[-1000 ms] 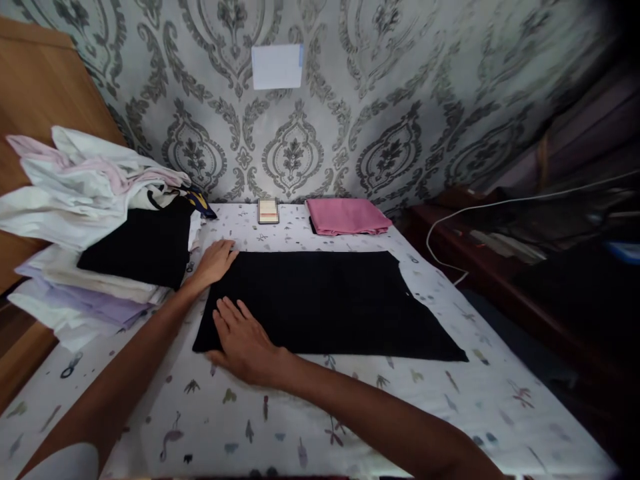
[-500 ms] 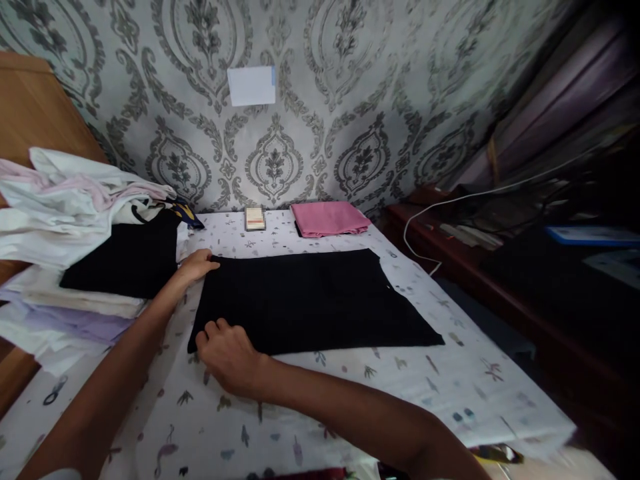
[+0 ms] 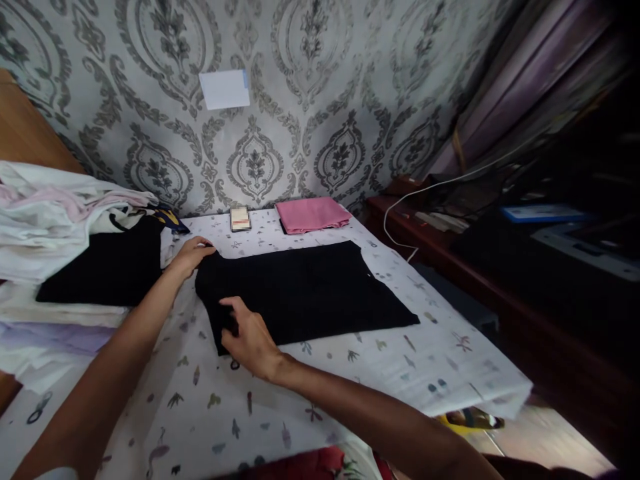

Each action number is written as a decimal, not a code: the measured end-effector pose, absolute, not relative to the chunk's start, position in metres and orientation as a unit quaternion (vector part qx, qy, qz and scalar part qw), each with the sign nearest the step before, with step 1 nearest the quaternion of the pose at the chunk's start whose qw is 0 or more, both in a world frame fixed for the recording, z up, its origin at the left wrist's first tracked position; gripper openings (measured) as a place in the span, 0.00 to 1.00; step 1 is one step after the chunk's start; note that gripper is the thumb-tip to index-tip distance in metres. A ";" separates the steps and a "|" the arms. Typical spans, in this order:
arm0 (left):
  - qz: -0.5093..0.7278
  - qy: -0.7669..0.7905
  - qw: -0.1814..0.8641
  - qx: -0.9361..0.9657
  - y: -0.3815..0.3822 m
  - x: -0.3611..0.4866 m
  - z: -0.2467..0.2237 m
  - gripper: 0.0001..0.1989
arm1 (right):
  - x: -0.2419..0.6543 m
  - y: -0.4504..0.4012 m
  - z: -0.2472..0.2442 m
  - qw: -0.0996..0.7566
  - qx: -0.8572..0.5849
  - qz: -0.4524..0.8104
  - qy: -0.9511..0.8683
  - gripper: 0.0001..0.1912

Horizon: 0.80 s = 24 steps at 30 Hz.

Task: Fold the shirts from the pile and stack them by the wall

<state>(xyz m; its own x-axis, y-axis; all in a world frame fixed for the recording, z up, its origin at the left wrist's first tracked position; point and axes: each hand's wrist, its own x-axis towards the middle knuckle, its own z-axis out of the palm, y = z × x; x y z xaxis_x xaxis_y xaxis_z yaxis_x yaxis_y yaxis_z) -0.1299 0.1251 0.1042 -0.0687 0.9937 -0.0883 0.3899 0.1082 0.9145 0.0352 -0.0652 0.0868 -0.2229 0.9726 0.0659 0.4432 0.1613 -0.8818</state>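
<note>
Black garment [image 3: 300, 293] lay on printed white sheet [image 3: 200, 427] | your left hand [image 3: 187, 259] pinched its far corner; your right hand [image 3: 254, 341] curled, fingers parted, at the near end, grip unclear | matched, gentle tension seemed needed against creases

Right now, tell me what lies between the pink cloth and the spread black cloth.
Head view: only bare printed sheet lies between the pink cloth and the spread black cloth.

From my feed, grey damask wallpaper [image 3: 255, 160] backs the room, dim toward the right, where a purple curtain [image 3: 525, 73] hangs above a dark red cabinet [image 3: 440, 247].
</note>
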 end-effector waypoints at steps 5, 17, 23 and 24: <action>0.367 0.584 0.429 0.583 0.130 -0.093 0.113 0.15 | 0.065 -0.079 0.091 0.421 -0.466 0.441 -0.641 0.35; 0.319 0.542 0.459 0.628 0.141 0.012 0.092 0.07 | 0.141 -0.099 0.074 0.437 -0.545 0.366 -0.614 0.14; 0.280 0.543 0.474 0.634 0.143 0.039 0.078 0.09 | 0.161 -0.101 0.064 0.401 -0.612 0.325 -0.599 0.14; 0.272 0.542 0.478 0.636 0.142 0.041 0.076 0.09 | 0.163 -0.101 0.062 0.401 -0.619 0.326 -0.592 0.15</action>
